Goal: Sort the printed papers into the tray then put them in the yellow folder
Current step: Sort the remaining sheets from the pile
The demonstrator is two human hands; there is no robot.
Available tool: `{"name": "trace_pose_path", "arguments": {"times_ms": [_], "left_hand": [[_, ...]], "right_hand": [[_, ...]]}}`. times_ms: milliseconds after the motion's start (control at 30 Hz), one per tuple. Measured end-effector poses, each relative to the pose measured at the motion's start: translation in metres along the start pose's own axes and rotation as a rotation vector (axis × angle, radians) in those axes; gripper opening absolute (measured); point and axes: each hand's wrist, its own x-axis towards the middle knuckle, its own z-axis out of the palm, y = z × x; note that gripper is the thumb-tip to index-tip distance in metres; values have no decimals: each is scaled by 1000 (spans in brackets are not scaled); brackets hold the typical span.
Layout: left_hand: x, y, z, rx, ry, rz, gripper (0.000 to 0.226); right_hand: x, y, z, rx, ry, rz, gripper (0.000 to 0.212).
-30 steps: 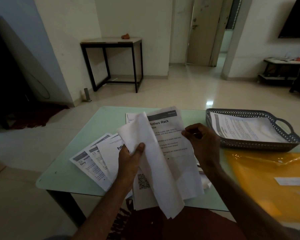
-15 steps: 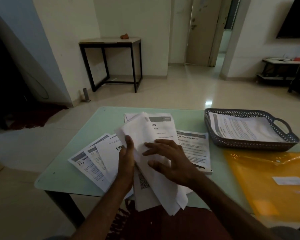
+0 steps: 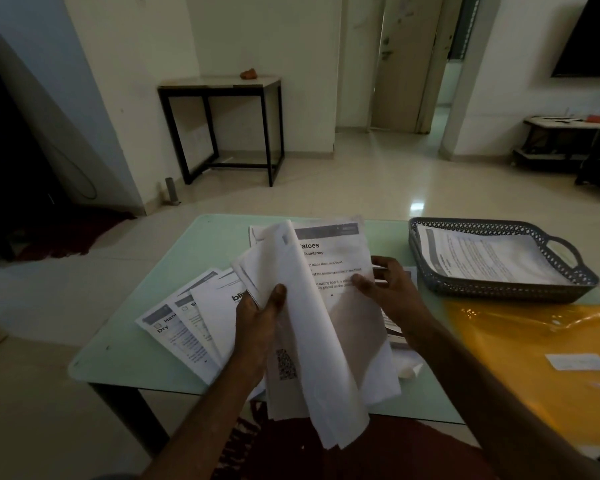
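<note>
Floor under the near edge: a dark red rug (image 3: 326, 455), mostly in shadow.
Left hand: my left hand (image 3: 260, 317) grips the sheaf of papers (image 3: 326, 358) from the left, thumb laid over sheets that are folded back with their blank sides toward me.
Right hand: my right hand (image 3: 388, 285) pinches the right edge of the front sheet (image 3: 336, 251), thumb on the print, fingers curled behind.
Sheaf: held above the middle of the desk, its lower end hanging past the near edge.
Writing on it: "atoes", "Countertop" and "cutting board" on the front sheet; a QR code (image 3: 286, 363) on a lower one.
Fanned sheets (image 3: 187, 327): flat on the desk toward its left edge, overlapping; I can read "Dry", "Han" and "bli".
Yellow folder (image 3: 534, 358): flat at the near right corner, with a small white label (image 3: 577, 362) too blurred to read.
Tray (image 3: 499, 292): dark, perforated, at the far right corner just beyond the folder; printed tray papers (image 3: 482, 258) lie inside, text too small to read.
Desk (image 3: 125, 341): pale green glass top, rounded corners.
Room: dim, with a glossy pale tiled floor (image 3: 361, 174).
Far wall: a black-framed side table (image 3: 222, 88) with a small orange thing (image 3: 248, 74) on top; a door (image 3: 402, 64) to its right.
</note>
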Motion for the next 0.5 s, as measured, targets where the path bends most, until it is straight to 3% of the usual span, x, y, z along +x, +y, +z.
{"name": "trace_pose_path", "arguments": {"times_ms": [100,233,500], "left_hand": [[0,0,0,0,-6,-11,38],[5,-4,-3,83,39,27,35],[10,-15,-8,135,61,1,44]], "right_hand": [[2,3,3,13,53,-49,42],[2,-4,2,33,114,-129,33],[-11,-6,16,-347,294,-435,21]]}}
